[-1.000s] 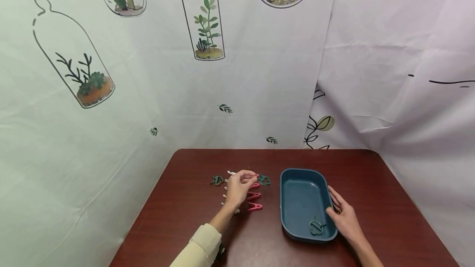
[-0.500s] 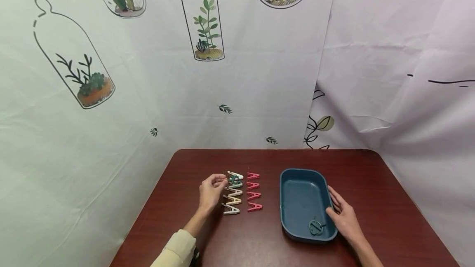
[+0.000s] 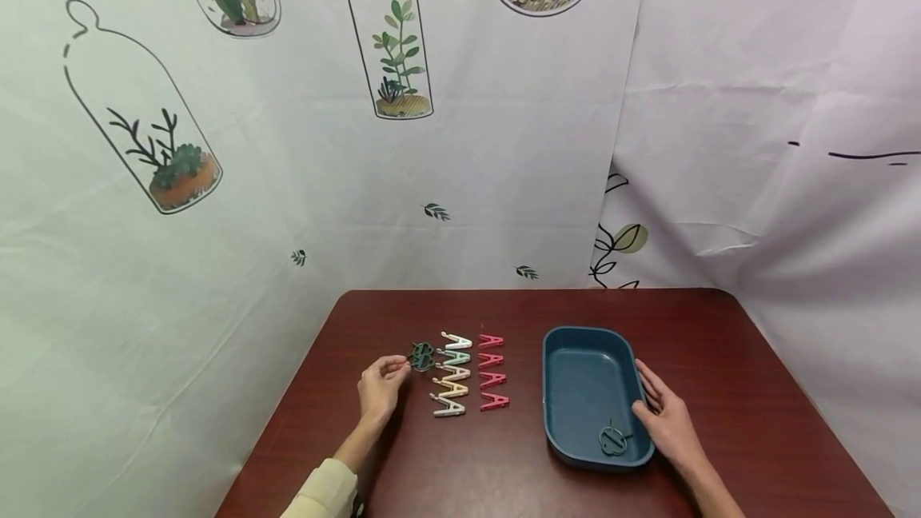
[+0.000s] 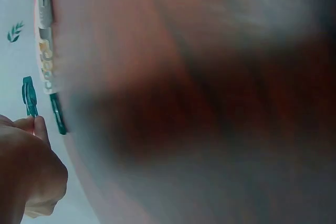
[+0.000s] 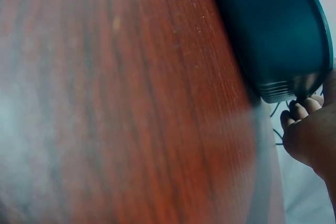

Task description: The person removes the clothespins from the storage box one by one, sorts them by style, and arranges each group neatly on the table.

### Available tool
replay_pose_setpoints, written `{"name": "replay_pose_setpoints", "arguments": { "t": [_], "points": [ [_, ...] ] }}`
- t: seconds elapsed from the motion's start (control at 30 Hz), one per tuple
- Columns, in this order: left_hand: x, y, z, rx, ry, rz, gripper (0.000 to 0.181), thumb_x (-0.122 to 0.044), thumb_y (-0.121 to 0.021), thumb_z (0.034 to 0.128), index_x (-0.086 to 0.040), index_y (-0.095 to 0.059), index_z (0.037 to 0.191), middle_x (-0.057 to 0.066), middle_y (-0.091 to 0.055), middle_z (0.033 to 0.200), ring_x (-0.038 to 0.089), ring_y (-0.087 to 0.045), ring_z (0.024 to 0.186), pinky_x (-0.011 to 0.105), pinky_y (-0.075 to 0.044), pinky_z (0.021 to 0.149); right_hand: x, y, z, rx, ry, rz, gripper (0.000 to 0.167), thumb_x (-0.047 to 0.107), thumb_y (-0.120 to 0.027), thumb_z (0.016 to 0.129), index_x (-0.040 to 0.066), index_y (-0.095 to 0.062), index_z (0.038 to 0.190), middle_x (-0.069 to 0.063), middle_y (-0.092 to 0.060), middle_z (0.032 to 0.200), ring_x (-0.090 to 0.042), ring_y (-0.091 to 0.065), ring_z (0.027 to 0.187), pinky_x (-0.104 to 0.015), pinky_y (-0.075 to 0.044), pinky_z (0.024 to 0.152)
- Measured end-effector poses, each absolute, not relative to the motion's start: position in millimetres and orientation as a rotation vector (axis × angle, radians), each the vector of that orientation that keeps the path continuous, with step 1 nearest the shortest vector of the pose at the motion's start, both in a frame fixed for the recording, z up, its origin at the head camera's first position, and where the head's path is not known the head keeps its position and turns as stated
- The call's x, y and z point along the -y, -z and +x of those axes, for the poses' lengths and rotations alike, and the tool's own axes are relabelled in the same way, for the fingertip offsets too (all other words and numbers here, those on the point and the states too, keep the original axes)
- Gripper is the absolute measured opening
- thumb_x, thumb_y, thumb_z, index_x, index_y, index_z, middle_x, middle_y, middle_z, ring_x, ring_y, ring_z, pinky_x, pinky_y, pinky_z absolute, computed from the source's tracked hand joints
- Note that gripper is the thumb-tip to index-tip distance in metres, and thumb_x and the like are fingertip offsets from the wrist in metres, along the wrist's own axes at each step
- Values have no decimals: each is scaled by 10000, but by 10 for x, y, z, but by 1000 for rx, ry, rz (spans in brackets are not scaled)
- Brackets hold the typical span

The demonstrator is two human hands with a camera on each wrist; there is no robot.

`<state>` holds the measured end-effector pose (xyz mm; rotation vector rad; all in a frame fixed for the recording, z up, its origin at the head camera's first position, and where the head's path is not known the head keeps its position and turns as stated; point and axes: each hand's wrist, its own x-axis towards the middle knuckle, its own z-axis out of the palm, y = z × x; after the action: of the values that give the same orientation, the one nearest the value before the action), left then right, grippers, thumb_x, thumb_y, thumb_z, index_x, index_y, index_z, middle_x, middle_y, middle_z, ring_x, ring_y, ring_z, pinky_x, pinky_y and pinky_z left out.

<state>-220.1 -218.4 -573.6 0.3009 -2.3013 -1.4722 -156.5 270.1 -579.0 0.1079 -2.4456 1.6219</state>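
Observation:
My left hand (image 3: pixel 379 387) pinches a small green plastic clip (image 4: pixel 29 96) between thumb and fingertips, raised off the table in the left wrist view. Another green clip (image 4: pixel 58 114) lies on the table just beyond; in the head view the two overlap left of the clothespins. A deep blue rectangular tray (image 3: pixel 554 422) stands to the right. Its right wall is held by my right hand (image 3: pixel 671 420), thumb over the rim and fingers outside. One green clip (image 3: pixel 613 441) lies inside the tray, near its front end.
A column of several white, mint and cream clothespins (image 3: pixel 452 372) lies left of the tray. Beside it runs a column of several pink clothespins (image 3: pixel 492 379). All rest on a dark red wooden table (image 3: pixel 460 470), with a printed cloth (image 3: pixel 475 182) hanging behind.
My left hand has carried a green clip from right of the pink clothespins leftward, past the pale ones, to the other green clip. The right hand and tray have stayed put.

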Motion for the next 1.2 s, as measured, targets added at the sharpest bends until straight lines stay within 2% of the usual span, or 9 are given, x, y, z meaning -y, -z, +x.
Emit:
{"name": "replay_pose_setpoints", "arguments": {
  "t": [0.17, 0.3, 0.53, 0.6, 0.8, 0.9, 0.97, 1.13, 1.2],
  "points": [
    [2231, 5811, -2164, 2335, 1415, 356, 129, -80, -847, 908, -58, -810, 1030, 56, -816, 962, 174, -793, 880, 102, -494, 750, -2700, 5787, -1565, 2460, -1620, 97, 716, -111, -607, 969, -21, -348, 1630, -277, -433, 1586, -282, -401, 1409, -9, -389, 897],
    [2255, 5858, -2155, 2348, 1401, 384, 132, -93, -849, 910, -67, -812, 1034, 46, -816, 965, 160, -792, 877, 125, -505, 770, -2702, 5787, -1564, 2470, -1621, 92, 720, -107, -610, 969, -17, -346, 1632, -272, -429, 1591, -284, -398, 1408, -14, -397, 893],
    [2272, 5894, -2176, 2378, 1344, 384, 137, -93, -847, 908, -75, -813, 1040, 32, -816, 952, 129, -786, 844, 370, -559, 922, -2704, 5790, -1561, 2468, -1623, 96, 723, -112, -599, 969, -20, -335, 1636, -274, -423, 1595, -382, -389, 1423, -7, -384, 897],
    [2274, 5896, -2184, 2383, 1325, 386, 133, -92, -848, 906, -87, -816, 1035, 23, -815, 945, 127, -783, 838, 427, -544, 953, -2706, 5789, -1560, 2466, -1615, 99, 723, -112, -599, 968, -18, -337, 1635, -275, -427, 1592, -331, -398, 1426, -4, -375, 904],
    [2265, 5891, -2193, 2406, 1259, 345, 117, -88, -847, 908, -83, -817, 1021, 28, -810, 929, 164, -779, 838, 479, -551, 928, -2709, 5787, -1564, 2443, -1624, 109, 713, -106, -602, 968, -16, -352, 1630, -274, -430, 1591, 136, -366, 1281, -11, -387, 904],
    [2258, 5887, -2192, 2421, 1251, 345, 111, -83, -842, 911, -88, -816, 1019, 21, -808, 930, 164, -771, 846, 466, -546, 927, -2704, 5785, -1565, 2439, -1630, 109, 713, -106, -602, 966, -17, -355, 1629, -274, -433, 1589, 165, -360, 1254, -13, -387, 907],
    [2254, 5886, -2191, 2433, 1247, 357, 111, -83, -841, 909, -97, -817, 1016, 9, -806, 931, 153, -764, 847, 445, -539, 920, -2700, 5783, -1566, 2443, -1631, 104, 715, -108, -602, 965, -17, -354, 1629, -272, -433, 1589, 77, -382, 1317, -15, -390, 906],
    [2249, 5885, -2190, 2458, 1233, 369, 108, -77, -832, 911, -107, -814, 1014, -3, -804, 931, 136, -749, 835, 452, -522, 918, -2699, 5777, -1565, 2457, -1637, 95, 722, -112, -594, 968, -15, -338, 1636, -274, -421, 1598, -276, -396, 1422, -15, -393, 902],
    [2249, 5885, -2191, 2461, 1236, 373, 108, -75, -828, 915, -108, -813, 1017, -3, -804, 933, 137, -749, 837, 475, -520, 934, -2699, 5775, -1562, 2458, -1637, 93, 721, -112, -593, 968, -15, -338, 1636, -274, -422, 1596, -309, -396, 1419, -15, -395, 899]
  ]
}}
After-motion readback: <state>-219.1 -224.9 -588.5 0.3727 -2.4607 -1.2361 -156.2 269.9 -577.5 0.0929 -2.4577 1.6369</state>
